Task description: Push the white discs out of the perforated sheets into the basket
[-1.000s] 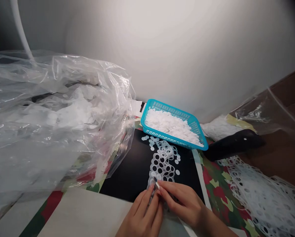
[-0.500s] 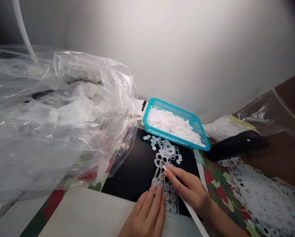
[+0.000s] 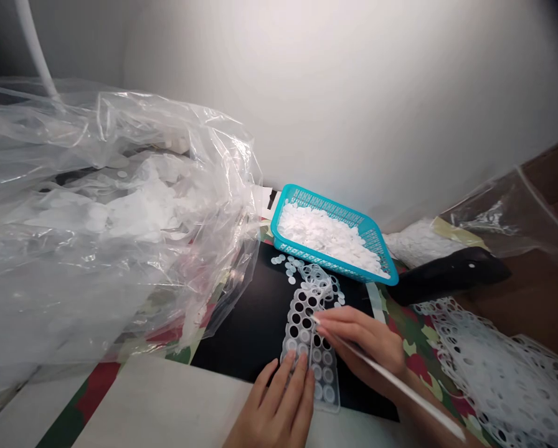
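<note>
Two translucent plastic strips with round holes (image 3: 296, 317) lie side by side on a black mat (image 3: 241, 323). White discs sit in the near holes, while dark openings show in the far ones. My left hand (image 3: 281, 401) rests flat, fingers stretched out, its fingertips pressing on the left strip. A long thin white stick (image 3: 410, 389) is pinched in my right hand (image 3: 365, 342), its tip over the strips. Beyond the strips lies a tangle of clear ring-shaped film (image 3: 317, 281), with loose white discs (image 3: 291, 269) around it.
A blue basket (image 3: 335, 267) full of white discs stands against the wall. To the left bulges a large clear plastic bag (image 3: 134, 280). At right are a black object (image 3: 451, 272) and a heap of perforated plastic sheets (image 3: 503, 373).
My right hand has moved slightly right, and the stick has swung outward to the right. Film over the left strip's far end has been pulled away, baring its holes. My left hand stays put.
</note>
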Tool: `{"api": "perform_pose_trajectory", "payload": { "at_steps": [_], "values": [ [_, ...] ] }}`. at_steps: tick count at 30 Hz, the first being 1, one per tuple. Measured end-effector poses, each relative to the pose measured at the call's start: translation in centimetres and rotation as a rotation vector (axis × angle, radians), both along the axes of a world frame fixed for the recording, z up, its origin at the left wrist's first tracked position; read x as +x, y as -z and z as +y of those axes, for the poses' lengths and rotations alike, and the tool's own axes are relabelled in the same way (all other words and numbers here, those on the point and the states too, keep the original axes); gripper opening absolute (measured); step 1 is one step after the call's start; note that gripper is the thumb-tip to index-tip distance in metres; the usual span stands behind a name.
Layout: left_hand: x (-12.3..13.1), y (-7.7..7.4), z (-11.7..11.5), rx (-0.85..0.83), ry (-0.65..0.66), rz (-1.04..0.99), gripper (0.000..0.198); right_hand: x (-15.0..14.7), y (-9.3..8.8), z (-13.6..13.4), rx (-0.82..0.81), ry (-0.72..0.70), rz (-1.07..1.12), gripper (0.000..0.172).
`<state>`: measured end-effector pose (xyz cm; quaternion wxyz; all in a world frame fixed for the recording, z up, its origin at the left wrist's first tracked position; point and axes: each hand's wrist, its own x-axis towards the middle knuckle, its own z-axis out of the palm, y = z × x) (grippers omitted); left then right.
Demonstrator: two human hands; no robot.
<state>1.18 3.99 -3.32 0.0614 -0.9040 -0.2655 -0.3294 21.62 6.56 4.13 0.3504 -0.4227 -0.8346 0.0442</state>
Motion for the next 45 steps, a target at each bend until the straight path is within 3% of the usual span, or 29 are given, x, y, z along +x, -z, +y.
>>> {"api": "perform_pose_trajectory", "payload": {
  "at_steps": [4, 8, 13, 22, 27, 30, 33, 35, 39, 45],
  "values": [
    [-0.4, -0.4, 0.5, 0.040, 0.020, 0.112, 0.041, -0.1, 1.3, -1.8, -0.032, -0.128, -0.047, 0.039],
    [-0.7, -1.1, 0.9, 0.044, 0.037, 0.143, 0.042, 0.3, 2.4, -3.1, -0.155, -0.095, -0.074, 0.035],
    [-0.5, -1.5, 1.0, 0.024, 0.056, 0.117, 0.050, 0.0, 1.9, -3.4, -0.249, -0.060, -0.038, 0.028],
    [-0.1, -1.2, 0.8, -0.017, 0.035, 0.027, 0.051, -0.6, 1.4, -3.3, -0.029, -0.110, -0.181, 0.030],
    [-0.3, -1.6, 0.9, 0.026, 0.056, 0.098, 0.054, 0.4, 2.4, -3.8, -0.091, 0.005, -0.200, 0.035],
    [-0.4, -1.8, 1.0, 0.021, 0.042, 0.116, 0.055, 1.7, 3.2, -4.1, 0.008, 0.126, -0.208, 0.043],
    [-0.4, -1.8, 1.0, 0.030, 0.036, 0.101, 0.055, 2.5, 3.3, -4.3, 0.159, 0.153, -0.223, 0.054],
    [-0.4, -1.7, 1.0, 0.028, 0.039, 0.096, 0.055, 2.3, 2.8, -4.3, 0.136, 0.125, -0.204, 0.054],
    [-0.3, -1.6, 1.1, 0.019, 0.054, 0.083, 0.053, 1.0, 1.7, -4.1, -0.061, -0.069, -0.208, 0.032],
    [0.1, -1.2, 0.8, -0.008, 0.052, 0.025, 0.053, -0.3, 0.7, -3.2, 0.088, -0.159, -0.308, 0.022]
  ]
}}
